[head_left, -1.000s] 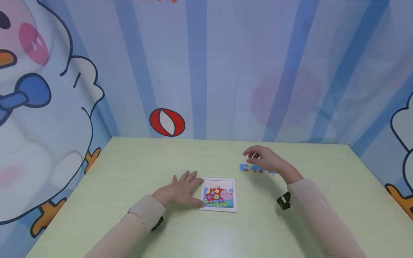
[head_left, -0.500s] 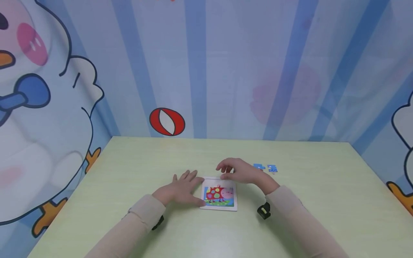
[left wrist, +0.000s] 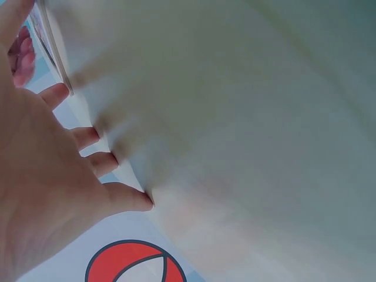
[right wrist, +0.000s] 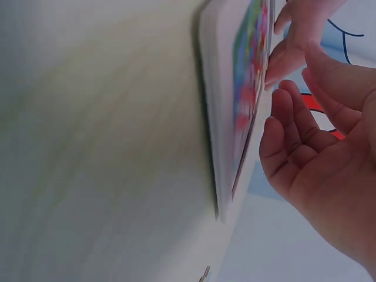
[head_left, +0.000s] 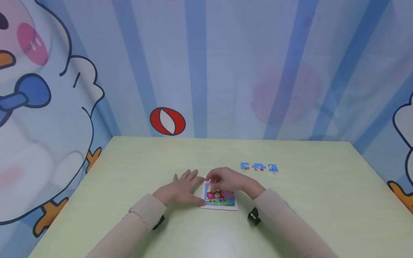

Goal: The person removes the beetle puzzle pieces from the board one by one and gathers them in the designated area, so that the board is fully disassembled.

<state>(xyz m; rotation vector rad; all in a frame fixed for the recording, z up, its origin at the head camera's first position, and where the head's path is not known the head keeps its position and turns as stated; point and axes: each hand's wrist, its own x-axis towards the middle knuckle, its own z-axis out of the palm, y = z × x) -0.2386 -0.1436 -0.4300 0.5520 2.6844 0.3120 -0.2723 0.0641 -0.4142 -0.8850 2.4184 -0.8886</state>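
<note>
In the head view a puzzle board [head_left: 219, 207] with a white rim lies flat on the table. Its picture shows a red spotted animal with a pink face. My left hand [head_left: 179, 191] lies spread at the board's left side, thumb and forefinger at its edge. Over the board's upper part is my right hand [head_left: 227, 179], its fingers bent and tips near the upper left corner. The right wrist view shows curled fingers [right wrist: 282, 141] close above the board [right wrist: 217, 88]; I cannot tell whether a piece is between the hidden fingertips.
Behind the board lie three loose blue puzzle pieces in a row: a left piece [head_left: 245, 166], a middle piece [head_left: 259, 167] and a right piece [head_left: 273, 168]. A printed curtain [head_left: 226, 71] rises behind the pale table [head_left: 145, 157].
My right hand has moved left and toward me, from over the loose pieces to over the board's top. The loose pieces are now uncovered. The left hand has stayed in place.
</note>
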